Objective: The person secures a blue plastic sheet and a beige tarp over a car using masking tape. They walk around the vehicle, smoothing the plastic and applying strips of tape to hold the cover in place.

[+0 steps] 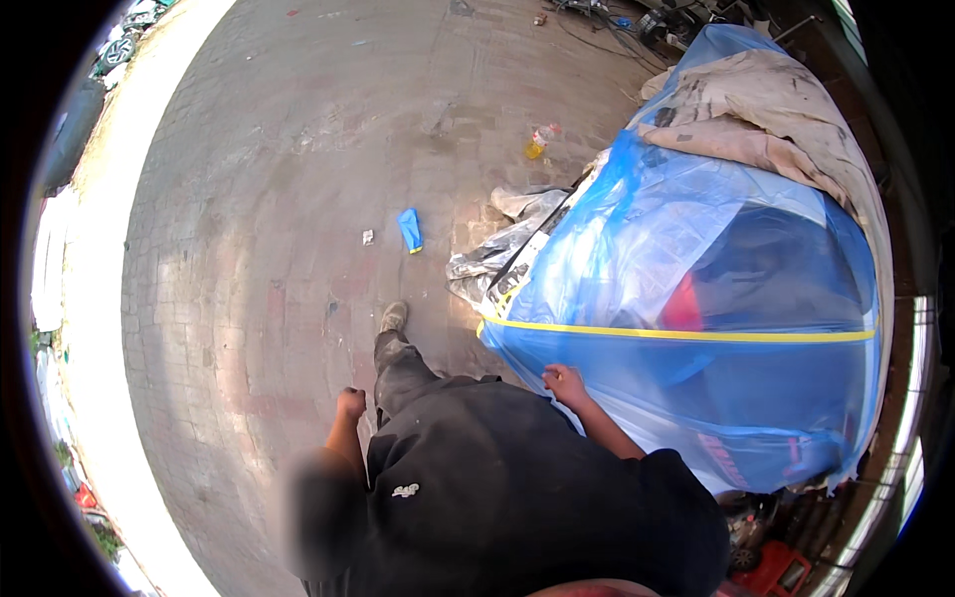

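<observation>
My left hand [350, 403] hangs beside my left leg over the pavement, its fingers curled closed; whatever may be inside the fist is hidden. My right hand [565, 384] is in front of the blue plastic sheet [617, 363], with fingers loosely bent and a little apart, and no object shows in it. Whether it touches the sheet I cannot tell. The sheet drapes over a large rounded bulk, with a yellow tape strip [686, 334] running across it. Through the plastic a red patch [682, 303] shows faintly.
A stained beige cloth [766, 109] covers the sheet's far end. Crumpled clear plastic [507, 239] spills onto the brick paving [249, 298]. A blue scrap [410, 230] and a bottle with yellow liquid [537, 145] lie on the ground. Cables [607, 30] and a red object [774, 569] sit near the edges.
</observation>
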A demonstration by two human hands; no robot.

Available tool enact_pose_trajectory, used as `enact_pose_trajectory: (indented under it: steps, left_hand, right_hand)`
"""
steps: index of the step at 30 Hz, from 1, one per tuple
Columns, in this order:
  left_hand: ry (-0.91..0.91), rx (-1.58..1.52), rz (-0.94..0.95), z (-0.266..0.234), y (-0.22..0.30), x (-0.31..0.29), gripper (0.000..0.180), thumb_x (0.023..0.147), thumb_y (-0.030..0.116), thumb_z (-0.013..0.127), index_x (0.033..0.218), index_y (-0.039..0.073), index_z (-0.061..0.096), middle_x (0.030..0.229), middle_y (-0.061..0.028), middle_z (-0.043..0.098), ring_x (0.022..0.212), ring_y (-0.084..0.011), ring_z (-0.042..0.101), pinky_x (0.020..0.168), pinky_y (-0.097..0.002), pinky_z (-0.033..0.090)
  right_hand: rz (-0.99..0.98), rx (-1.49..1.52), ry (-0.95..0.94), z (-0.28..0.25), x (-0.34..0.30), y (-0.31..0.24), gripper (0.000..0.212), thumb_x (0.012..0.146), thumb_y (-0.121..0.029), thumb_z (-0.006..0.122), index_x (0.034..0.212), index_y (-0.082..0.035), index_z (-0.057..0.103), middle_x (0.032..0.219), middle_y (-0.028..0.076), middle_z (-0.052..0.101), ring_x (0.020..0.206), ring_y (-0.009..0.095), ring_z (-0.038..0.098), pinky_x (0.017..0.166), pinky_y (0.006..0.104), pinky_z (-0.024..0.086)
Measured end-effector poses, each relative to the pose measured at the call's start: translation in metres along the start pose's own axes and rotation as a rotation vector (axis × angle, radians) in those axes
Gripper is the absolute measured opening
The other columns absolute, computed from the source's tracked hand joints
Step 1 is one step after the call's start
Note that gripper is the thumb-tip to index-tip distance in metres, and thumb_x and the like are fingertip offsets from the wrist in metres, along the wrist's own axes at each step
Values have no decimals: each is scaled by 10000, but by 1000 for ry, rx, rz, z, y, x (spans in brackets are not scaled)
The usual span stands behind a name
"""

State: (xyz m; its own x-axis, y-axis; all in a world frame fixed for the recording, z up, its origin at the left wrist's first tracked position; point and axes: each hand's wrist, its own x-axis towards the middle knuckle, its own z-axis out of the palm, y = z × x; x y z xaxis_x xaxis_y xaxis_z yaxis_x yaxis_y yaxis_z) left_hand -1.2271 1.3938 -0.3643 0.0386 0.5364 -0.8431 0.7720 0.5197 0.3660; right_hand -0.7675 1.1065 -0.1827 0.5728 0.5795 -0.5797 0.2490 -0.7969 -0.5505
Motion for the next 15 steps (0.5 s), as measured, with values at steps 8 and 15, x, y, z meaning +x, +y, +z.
enact_pose_trajectory:
  steps: [8,15]
  left_hand:
    - [-65,-87,308,-14,190,129,332,894,230,588,1042,-54,673,806,-138,690,672,-229,672,632,-369,536]
    - [-329,111,242,6,224,183,387,863,270,612,1076,-43,695,948,-213,731,862,-285,714,766,-399,551]
  right_hand:
    - [159,-247,-100,48,-69,73,434,891,-431,656,1130,-76,725,1056,157,736,994,332,700,902,418,529]
    - [600,217,191,92,-115,8,456,891,-455,655,1166,-97,717,1081,162,738,1030,326,700,921,416,528]
